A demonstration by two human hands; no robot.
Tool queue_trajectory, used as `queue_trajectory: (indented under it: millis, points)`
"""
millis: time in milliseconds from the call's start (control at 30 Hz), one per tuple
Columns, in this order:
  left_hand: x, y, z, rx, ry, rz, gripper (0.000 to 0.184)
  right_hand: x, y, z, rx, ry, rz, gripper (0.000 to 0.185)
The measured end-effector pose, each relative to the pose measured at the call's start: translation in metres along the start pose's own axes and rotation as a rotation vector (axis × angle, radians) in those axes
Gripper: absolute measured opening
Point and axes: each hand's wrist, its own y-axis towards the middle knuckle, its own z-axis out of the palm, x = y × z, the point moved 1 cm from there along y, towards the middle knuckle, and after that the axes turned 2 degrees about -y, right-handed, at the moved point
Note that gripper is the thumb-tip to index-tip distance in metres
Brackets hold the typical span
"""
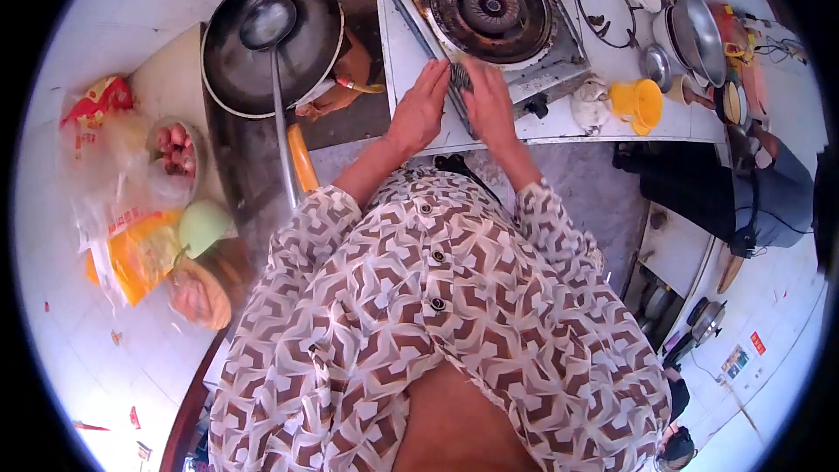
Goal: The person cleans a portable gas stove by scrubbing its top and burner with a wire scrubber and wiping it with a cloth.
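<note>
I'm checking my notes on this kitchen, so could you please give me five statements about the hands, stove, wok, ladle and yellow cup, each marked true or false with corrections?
1. The left hand and right hand are close together at the stove. True.
2. The ladle has its bowl in the wok. True.
3. The wok stands on the burner. False: it is left of the stove, and the burner is uncovered.
4. A dark ribbed thing shows between the hands. True.
5. The yellow cup is left of the stove. False: the yellow cup is to its right.
</note>
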Motion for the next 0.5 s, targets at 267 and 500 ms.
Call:
queue_trajectory:
  millis: [267, 500]
  points:
    - [-0.017, -0.004, 0.003, 0.007, -0.009, -0.064, 0.045, -0.031, -0.038, -0.02, 0.096, 0.048, 0.02, 0.043]
    - [-0.023, -0.005, -0.001, 0.017, -0.084, -0.156, 0.031, -0.012, 0.025, 0.008, 0.004, -0.062, -0.063, 0.037]
